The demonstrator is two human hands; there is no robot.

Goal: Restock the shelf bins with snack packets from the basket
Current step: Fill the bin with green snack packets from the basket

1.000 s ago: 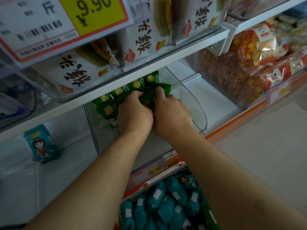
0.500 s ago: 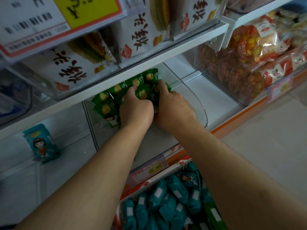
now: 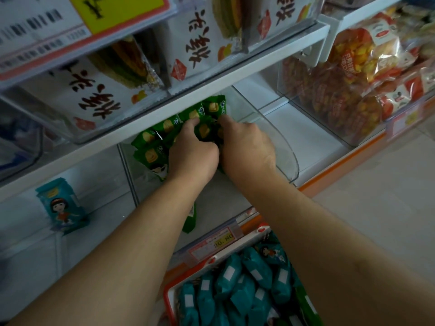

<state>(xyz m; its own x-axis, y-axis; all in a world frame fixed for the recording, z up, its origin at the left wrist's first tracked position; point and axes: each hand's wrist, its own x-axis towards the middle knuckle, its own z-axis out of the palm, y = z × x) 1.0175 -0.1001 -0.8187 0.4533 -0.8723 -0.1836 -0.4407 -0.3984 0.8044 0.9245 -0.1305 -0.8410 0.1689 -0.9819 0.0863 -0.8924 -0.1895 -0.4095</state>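
Both hands reach into a clear plastic shelf bin under the white shelf. My left hand and my right hand each grip a bunch of green snack packets at the back of the bin, fingers curled round them. One green packet lies lower in the bin, partly hidden by my left forearm. The orange-rimmed basket sits below, with several teal packets in it.
A lone teal packet stands in the bin to the left. A bin of orange-red snack bags is at the right. White packets fill the bins on the shelf above. A price tag hangs on the shelf's front edge.
Both hands have pushed the green packets slightly deeper and upward in the bin. A green packet now shows lower in the bin beside my left forearm.
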